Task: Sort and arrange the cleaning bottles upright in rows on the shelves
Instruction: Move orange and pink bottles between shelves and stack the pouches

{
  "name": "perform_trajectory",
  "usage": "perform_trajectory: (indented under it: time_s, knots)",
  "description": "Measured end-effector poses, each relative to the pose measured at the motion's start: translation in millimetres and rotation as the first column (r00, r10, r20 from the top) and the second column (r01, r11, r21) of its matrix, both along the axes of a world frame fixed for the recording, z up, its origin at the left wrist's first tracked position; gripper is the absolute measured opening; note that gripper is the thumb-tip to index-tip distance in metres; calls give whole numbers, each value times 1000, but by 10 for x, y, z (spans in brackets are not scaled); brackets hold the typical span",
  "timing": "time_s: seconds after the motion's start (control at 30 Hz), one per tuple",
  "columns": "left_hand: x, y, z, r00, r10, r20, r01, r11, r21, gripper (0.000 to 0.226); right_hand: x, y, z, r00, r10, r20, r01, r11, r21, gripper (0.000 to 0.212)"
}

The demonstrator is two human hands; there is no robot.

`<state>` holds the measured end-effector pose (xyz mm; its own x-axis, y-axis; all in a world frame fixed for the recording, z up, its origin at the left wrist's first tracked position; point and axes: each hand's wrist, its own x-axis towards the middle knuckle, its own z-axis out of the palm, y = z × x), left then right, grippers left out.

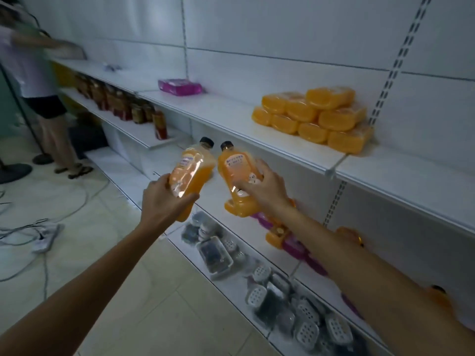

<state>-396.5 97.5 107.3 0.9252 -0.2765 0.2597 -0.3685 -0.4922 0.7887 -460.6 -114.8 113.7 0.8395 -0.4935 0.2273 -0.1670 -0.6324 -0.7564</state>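
Each hand carries its own load. The left hand is wrapped low round the left bottle, and the right hand curls about the middle of the right bottle. Both bottles hang in the air in front of the shelves, tilted, with their black caps up and their necks near each other.

From where I stand, the likeliest mishap is a knock. Two slick plastic bottles swung together could clash at the caps, and a one-handed hold that low may let one twist free.

The right forearm passes just over the loose bottles lying on the middle shelf. A careless reach could sweep them onto the soap dishes below.

On the top shelf, the orange stack lies on its sides (nothing I can see holds it). A nudge there might set it rolling.

A bottle stood too near a shelf lip could tip. The cables on the floor are a trip hazard.
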Motion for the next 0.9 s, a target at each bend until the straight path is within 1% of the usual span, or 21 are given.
perform_trajectory:
  time_s: [0.07, 0.13, 0.2, 0.27, 0.33, 0.43, 0.5, 0.6, 0.73, 0.83, 0.9]
  knots:
    - [128, -32, 188, 998, 2, 65, -1, 1000, -14, 98, 223, -56, 219, 1000, -6, 22, 8, 993, -120, 90]
    - [286, -126, 341, 991, 12, 130, -8, 1000, -29, 111, 421, -170, 429, 998, -40, 50, 50, 973, -225, 88]
    - [467, -288, 476, 985, 31, 170, -26, 999, -32, 110, 577, -320, 638, 992, -76, 99, 102, 953, -286, 87]
    - [676, -498, 606, 982, 34, 186, -28, 999, -34, 100, 748, -505, 825, 982, -105, 156, 149, 940, -307, 87]
    - [885, -724, 724, 979, 42, 202, -30, 998, -62, 93, 922, -712, 1016, 972, -136, 191, 191, 932, -309, 88]
    - [1178, -1036, 912, 975, 66, 213, -35, 989, -147, 87, 1144, -1050, 1335, 958, -199, 204, 247, 938, -245, 90]
    - [1349, -1224, 1013, 970, 68, 232, -26, 983, -182, 88, 1228, -1275, 1502, 943, -237, 233, 290, 928, -232, 89]
    - [1555, -1504, 1127, 966, 11, 259, 44, 978, -206, 87, 1301, -1551, 1664, 907, -311, 284, 376, 902, -211, 85]
    - [1806, -1876, 1184, 960, -77, 269, 140, 965, -221, 88, 1430, -1758, 1812, 832, -429, 353, 506, 848, -161, 74]
    - [2049, -2135, 1208, 952, -143, 271, 205, 955, -214, 91, 1541, -1836, 1890, 779, -509, 366, 585, 800, -133, 68]
    - [2222, -2287, 1235, 941, -197, 275, 252, 950, -182, 92, 1632, -1860, 1910, 751, -559, 352, 637, 755, -158, 67]
